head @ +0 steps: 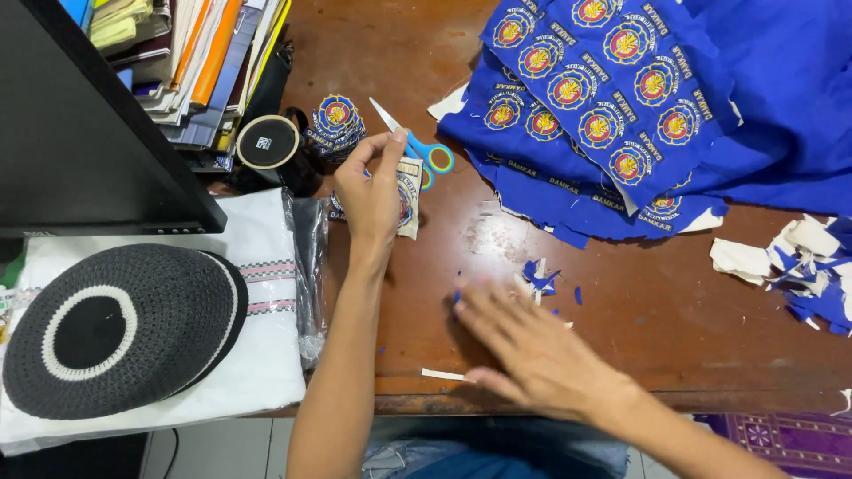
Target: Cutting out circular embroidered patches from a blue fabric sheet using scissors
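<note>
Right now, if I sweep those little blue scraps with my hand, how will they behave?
The blue scraps look thin and tiny, so probably light and apt to scatter. They lie flat on the wooden table, likely sliding easily under the right hand.

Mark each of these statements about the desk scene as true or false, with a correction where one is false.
1. The left hand holds a cut-out patch above the wooden table. True.
2. The right hand grips the scissors. False: it lies flat, palm down, on the table among blue fabric scraps; the scissors lie on the table beyond the left hand.
3. A black and white knitted cap rests on folded white cloth. True.
4. The blue fabric printed with round emblems lies at the left edge of the table. False: it is at the upper right.
5. A stack of round patches sits near the scissors. True.
</note>
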